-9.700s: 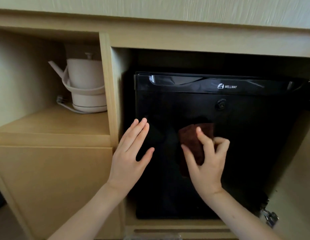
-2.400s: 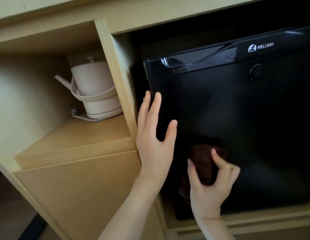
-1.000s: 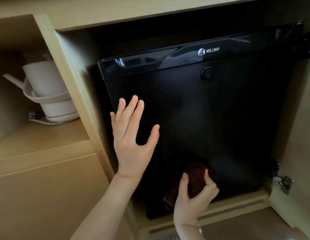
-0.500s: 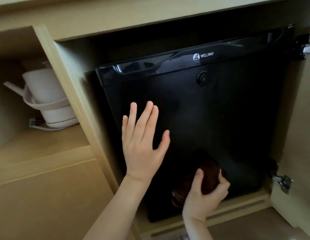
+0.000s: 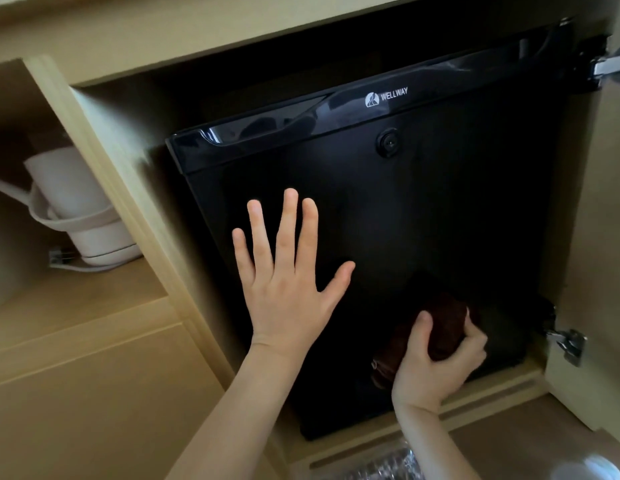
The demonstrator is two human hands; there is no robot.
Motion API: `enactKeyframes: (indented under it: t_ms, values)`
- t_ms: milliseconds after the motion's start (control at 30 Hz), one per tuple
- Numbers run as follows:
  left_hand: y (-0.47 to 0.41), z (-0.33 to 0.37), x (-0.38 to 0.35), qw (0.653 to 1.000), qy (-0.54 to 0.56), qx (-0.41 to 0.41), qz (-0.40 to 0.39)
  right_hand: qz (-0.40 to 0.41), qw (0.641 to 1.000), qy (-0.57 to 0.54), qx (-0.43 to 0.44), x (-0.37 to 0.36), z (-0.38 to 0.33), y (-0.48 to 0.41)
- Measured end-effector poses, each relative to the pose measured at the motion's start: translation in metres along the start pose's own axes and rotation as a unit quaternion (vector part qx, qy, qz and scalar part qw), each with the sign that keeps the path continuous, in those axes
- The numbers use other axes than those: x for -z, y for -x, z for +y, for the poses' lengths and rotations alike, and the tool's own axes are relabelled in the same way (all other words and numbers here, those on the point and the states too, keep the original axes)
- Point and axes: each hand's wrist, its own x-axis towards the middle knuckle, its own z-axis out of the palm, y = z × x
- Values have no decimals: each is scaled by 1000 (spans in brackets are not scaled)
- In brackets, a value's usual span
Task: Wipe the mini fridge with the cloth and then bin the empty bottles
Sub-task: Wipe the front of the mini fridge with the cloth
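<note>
Near fridge door (image 5: pixel 422 209) bottom edge, right hand (image 5: pixel 436 365) grips cloth (image 5: pixel 440 327).

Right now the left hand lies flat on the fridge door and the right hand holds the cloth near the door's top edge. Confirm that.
One detail is wrong. The head view shows the right hand gripping the cloth low on the fridge door, near its bottom edge, not the top. The left hand does lie flat on the door, fingers spread.
</note>
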Motion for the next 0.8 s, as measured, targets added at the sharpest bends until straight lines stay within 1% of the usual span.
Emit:
enactKeyframes:
  t_ms: [67, 100, 200, 267, 300, 367, 467, 533, 567, 633, 700, 767, 800]
  values:
    - [-7, -1, 0, 1000, -7, -30, 1, 17, 1000, -7, -23, 1, 3, 1]
    - [-11, -2, -1, 999, -11, -46, 6, 24, 999, -19, -21, -1, -1, -3]
    - [-22, 1, -3, 997, -13, -67, 19, 14, 998, -48, 39, -12, -21, -19]
    - [-22, 3, -5, 997, -20, -71, 26, -8, 996, -40, 79, -14, -24, -28]
    - [-22, 4, -6, 997, -25, -73, 27, -13, 996, -35, 84, -12, -20, -29]
    - [-21, 3, -8, 996, -29, -74, 29, -4, 998, -15, 63, -1, 1, -23]
    - [-21, 4, -9, 996, -27, -75, 36, 37, 999, 16, -30, 16, 31, -7]
    - [-21, 4, -8, 996, -21, -75, 39, 64, 994, 9, -87, 17, 34, -6]
    - [-21, 4, -9, 996, -21, -76, 41, 71, 994, 1, -88, 13, 28, -8]
    - [-22, 3, -9, 996, -25, -80, 41, 64, 996, -28, -48, 1, 5, -16]
    - [-21, 4, -9, 996, -21, -83, 41, 31, 998, -51, 12, -12, -19, -27]
    - [-20, 5, -10, 996, -16, -82, 40, 3, 997, -35, 69, -18, -29, -31]
    - [-20, 4, -9, 996, -17, -83, 40, -7, 996, -25, 84, -16, -27, -30]
